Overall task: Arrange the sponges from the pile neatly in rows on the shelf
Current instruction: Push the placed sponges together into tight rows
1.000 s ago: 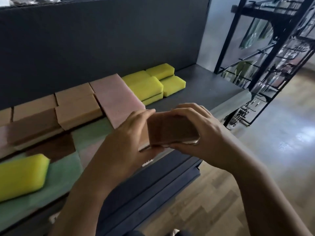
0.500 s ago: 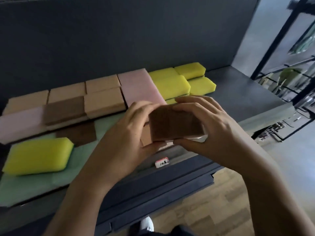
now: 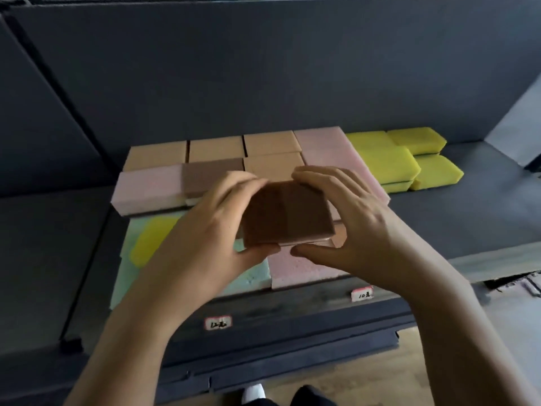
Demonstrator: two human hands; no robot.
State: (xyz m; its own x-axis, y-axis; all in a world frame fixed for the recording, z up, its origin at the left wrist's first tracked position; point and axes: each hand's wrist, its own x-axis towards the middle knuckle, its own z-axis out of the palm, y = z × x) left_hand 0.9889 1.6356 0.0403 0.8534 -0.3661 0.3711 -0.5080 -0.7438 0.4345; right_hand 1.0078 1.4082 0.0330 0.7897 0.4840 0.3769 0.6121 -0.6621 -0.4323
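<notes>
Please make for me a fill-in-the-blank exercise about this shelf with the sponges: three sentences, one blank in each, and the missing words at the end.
1. The held sponge, gripped by the left hand and the right hand, has a ___ top.
2. The yellow sponges are stacked at the ___ end of the rows.
3. The shelf edge carries ___ small labels.

Missing words: brown; right; two.

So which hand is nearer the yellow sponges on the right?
Right. The right hand sits left of the yellow sponges; the left hand is farther left, past the brown sponge.
</notes>
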